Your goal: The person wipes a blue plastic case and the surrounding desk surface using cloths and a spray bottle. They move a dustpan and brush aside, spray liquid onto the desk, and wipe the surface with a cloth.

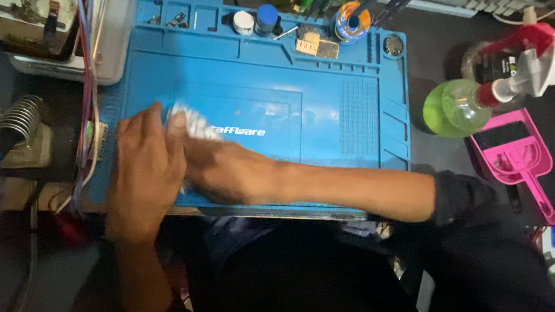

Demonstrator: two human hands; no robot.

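On the left part of the blue work mat, a small pale, whitish object lies between the two hands, blurred beyond telling its kind. Left hand lies flat, back up, fingers spread and touching the object's left edge. Right hand reaches across from the right, forearm slanting over the mat's near edge; whether it grips the object cannot be told.

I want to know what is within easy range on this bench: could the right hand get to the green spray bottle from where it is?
Probably yes: the right hand lies on the blue mat, and bare mat separates it from the green spray bottle beside the mat's edge.
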